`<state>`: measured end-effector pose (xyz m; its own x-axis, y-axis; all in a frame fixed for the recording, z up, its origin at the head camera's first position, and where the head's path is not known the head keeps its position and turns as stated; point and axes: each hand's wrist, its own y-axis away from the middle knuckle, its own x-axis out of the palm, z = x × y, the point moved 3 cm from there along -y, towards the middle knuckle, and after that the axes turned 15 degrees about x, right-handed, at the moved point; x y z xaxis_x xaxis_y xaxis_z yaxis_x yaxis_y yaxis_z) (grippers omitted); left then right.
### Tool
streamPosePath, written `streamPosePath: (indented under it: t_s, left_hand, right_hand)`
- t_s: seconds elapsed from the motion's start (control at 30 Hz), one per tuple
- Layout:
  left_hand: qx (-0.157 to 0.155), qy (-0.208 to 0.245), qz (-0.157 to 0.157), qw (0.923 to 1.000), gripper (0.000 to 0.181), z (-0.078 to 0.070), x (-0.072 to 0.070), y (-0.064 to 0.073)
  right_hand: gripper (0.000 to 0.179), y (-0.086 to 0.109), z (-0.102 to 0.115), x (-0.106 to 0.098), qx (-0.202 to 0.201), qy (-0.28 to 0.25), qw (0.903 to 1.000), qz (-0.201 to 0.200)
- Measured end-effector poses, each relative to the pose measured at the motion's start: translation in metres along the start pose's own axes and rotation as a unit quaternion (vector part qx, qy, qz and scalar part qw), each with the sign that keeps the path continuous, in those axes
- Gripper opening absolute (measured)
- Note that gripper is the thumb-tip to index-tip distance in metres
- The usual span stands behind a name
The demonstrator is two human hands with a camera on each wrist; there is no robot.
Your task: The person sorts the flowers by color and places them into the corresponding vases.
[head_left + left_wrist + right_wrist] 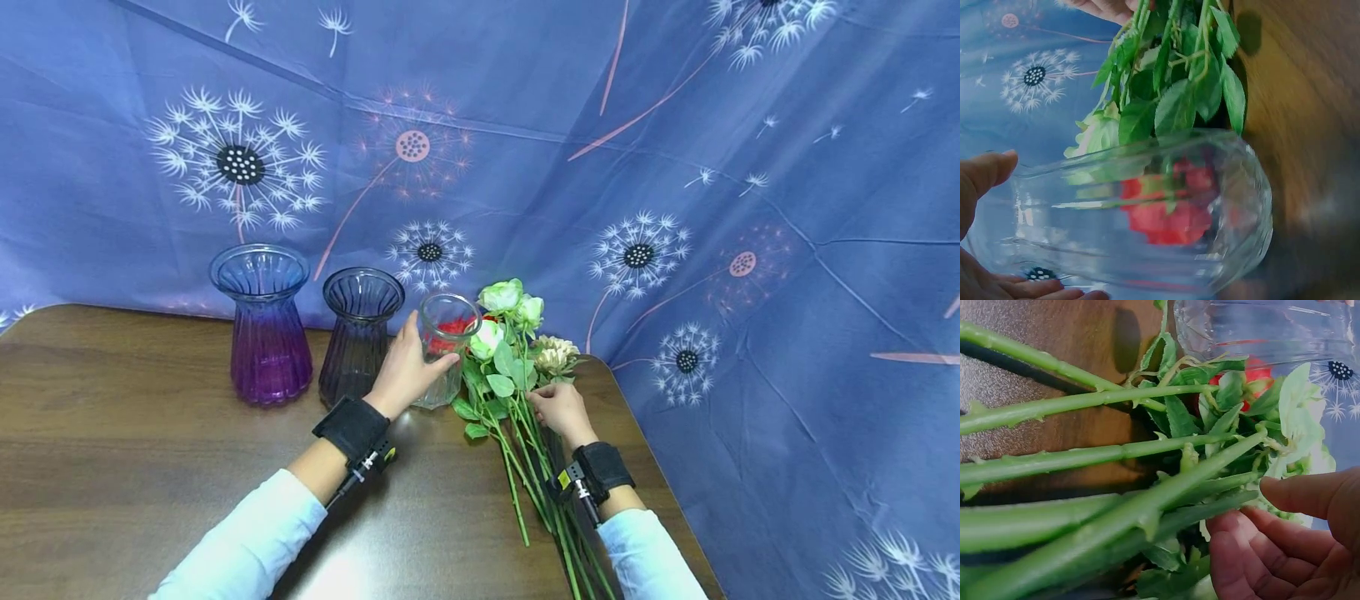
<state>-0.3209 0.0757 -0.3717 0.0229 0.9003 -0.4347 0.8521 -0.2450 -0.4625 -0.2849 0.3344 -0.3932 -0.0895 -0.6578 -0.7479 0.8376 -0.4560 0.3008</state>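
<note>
One clear vase (442, 390) stands upright on the worktop (150, 467), its mouth upward. The left hand (408, 367) comes to it from its left and holds it near the neck, thumb across the front and fingers on the opposite side. Just right of the clear vase lies the flower bunch (504, 364), its stems (553, 527) running from there toward the person and slightly rightward. The relation that counts most, in my judgement, is this: the vase's long axis is vertical while the stems lie low, with blooms beside the glass and lower ends well apart from it. The right hand (562, 410), right of the vase, is the nearer to the stems; its thumb and curled forefinger appear to pinch one slim stem (1235, 504).

Among the blooms, white-green roses (501, 297) lean just right of the clear vase's rim, and a beige flower (555, 357) sits farther right. To its left stand a grey vase (351, 358), nearby, and then a purple vase (272, 354). Patterned blue cloth (517, 183) hangs behind it.

The left wrist view shows a red flower (1166, 219) through the glass, largely hidden from the head camera; the right wrist view alone clearly shows thorns along the stems.
</note>
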Motion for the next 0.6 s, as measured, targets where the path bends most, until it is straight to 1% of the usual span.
streamPosePath:
  t_s: [0.1, 0.17, 0.23, 0.43, 0.5, 0.6]
  left_hand:
    - [0.018, 0.016, -0.008, 0.9997, 0.089, 0.0012, 0.0025, -0.0016]
    - [0.024, 0.025, -0.014, 0.9993, 0.085, 0.0024, 0.0036, -0.0024]
    - [0.022, 0.028, -0.018, 0.9992, 0.085, 0.0041, 0.0047, -0.0028]
    - [0.019, 0.031, -0.025, 0.999, 0.084, 0.0064, 0.0071, -0.0048]
    - [0.021, 0.027, -0.027, 0.999, 0.084, 0.0069, 0.0085, -0.0057]
    - [0.021, 0.015, -0.033, 0.9991, 0.084, 0.0079, 0.0108, -0.0066]
  right_hand:
    - [0.022, -0.0009, -0.0016, 0.0012, -0.006, -0.001, 1.0, -0.002]
    - [0.022, -0.0012, -0.0016, 0.0015, -0.011, -0.001, 0.9999, -0.006]
    - [0.023, -0.0011, -0.0015, 0.0019, -0.017, -0.002, 0.9998, -0.008]
    - [0.024, -0.0022, -0.0015, 0.0033, -0.017, 0.005, 0.9997, -0.013]
    - [0.022, -0.0024, -0.0015, 0.0027, -0.009, 0.006, 0.9998, -0.014]
    - [0.021, -0.002, -0.0004, 0.0001, -0.007, 0.016, 0.9997, -0.019]
